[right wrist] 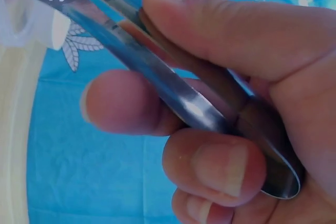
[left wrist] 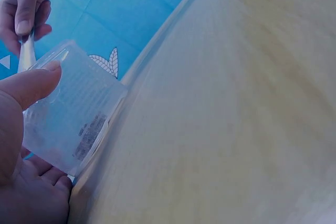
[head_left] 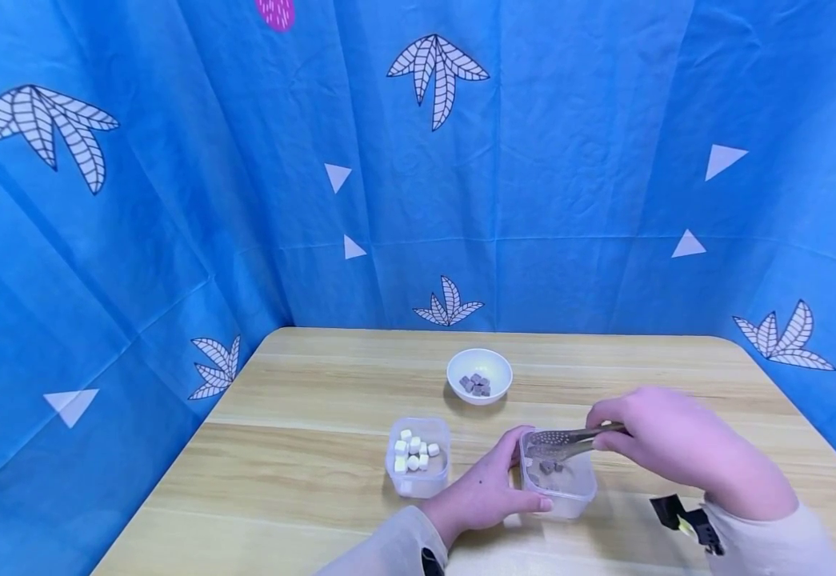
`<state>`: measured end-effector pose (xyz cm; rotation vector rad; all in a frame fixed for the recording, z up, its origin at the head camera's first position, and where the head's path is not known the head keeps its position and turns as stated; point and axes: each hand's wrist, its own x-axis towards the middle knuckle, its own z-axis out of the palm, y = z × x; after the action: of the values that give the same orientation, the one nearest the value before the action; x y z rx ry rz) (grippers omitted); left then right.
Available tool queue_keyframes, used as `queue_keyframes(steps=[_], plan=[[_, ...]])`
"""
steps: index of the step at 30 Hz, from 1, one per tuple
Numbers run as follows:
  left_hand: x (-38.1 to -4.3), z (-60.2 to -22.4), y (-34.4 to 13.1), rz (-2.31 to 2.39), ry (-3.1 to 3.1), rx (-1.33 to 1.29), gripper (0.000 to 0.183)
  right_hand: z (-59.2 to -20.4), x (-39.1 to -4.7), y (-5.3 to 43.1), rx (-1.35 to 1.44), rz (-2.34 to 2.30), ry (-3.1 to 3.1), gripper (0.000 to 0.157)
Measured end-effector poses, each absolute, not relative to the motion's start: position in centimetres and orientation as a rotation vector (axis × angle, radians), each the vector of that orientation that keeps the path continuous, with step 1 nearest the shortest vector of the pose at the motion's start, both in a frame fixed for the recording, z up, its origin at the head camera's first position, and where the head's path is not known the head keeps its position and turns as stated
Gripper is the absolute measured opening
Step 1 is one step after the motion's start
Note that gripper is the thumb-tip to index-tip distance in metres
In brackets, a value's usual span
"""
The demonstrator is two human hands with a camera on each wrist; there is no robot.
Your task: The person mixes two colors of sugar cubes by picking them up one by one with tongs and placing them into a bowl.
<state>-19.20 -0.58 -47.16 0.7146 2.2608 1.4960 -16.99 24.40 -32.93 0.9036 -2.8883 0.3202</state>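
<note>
My left hand (head_left: 486, 490) steadies a clear plastic container (head_left: 570, 506) from its left side, thumb along the front wall and fingers round the far side. Several dark brownish cubes (head_left: 550, 467) lie on its bottom. Above it, my right hand (head_left: 684, 440) grips metal tongs (head_left: 560, 437) with perforated tips, which reach down inside the container near the cubes. The right wrist view shows the thumb on one arm of the tongs (right wrist: 181, 95) and fingers curled round the other, with a gap between the arms. From the left wrist view, the thumb (left wrist: 37, 82) presses the container wall.
Left of my left hand stands another clear container (head_left: 418, 486) with several white cubes (head_left: 414, 448). Farther back is a white bowl (head_left: 497, 370) holding several brownish cubes (head_left: 476, 385). All stand on a wooden table (head_left: 302, 448), with a blue patterned curtain (head_left: 569, 160) behind it.
</note>
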Motion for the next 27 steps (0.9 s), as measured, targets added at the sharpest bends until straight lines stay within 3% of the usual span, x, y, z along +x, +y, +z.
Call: queue_keyframes(steps=[11,27], plan=[[-19.2,-46.9,-0.6,1.474,2.283,0.630,0.096,-31.4,-16.5,26.1,0.827,0.282,-2.692,0.016],[-19.2,-47.3,-0.6,1.476,2.288,0.685,0.093,-32.5,-17.5,24.6,0.676,0.322,-2.429,0.028]])
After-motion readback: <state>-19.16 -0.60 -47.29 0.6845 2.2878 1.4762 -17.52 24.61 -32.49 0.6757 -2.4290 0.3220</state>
